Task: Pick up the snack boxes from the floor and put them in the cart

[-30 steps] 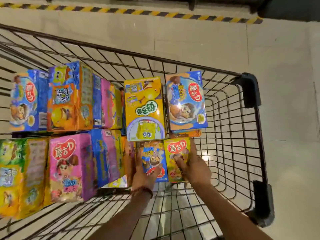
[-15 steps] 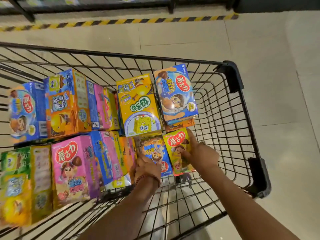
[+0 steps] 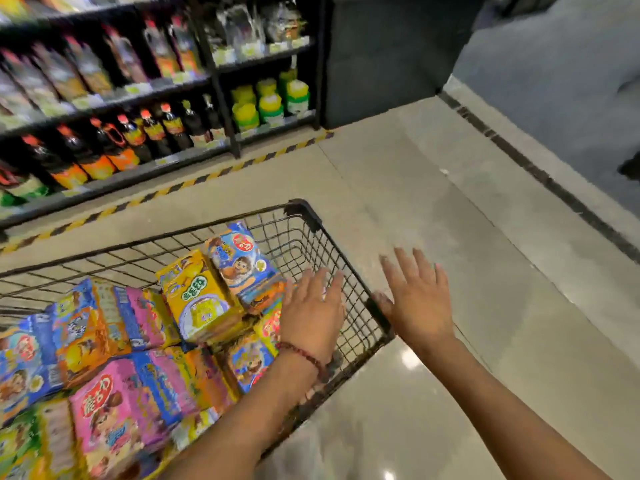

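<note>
Shop aisle floor around us; our left hand and right hand hang spread and empty above the cart, snack boxes at nine o'clock; next we judge another box must be found.

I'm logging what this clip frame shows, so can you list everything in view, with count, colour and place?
Cart: one, black wire, lower left and centre.
Snack boxes: many, exact count unclear; yellow, blue, pink, orange and green; packed in the cart.
Shelf unit: one, black, top left.
Dark bottles: a row, red caps and orange labels, lower shelf.
Green-yellow tubs: several, right end of the shelf.
Hazard stripe: one, yellow and black, on the floor along the shelf.
Floor: beige tiles, no boxes visible on it.
Bracelet: one, red beads, left wrist.
Left hand: open, over the cart's right end.
Right hand: open, outside the cart's rim.
</note>
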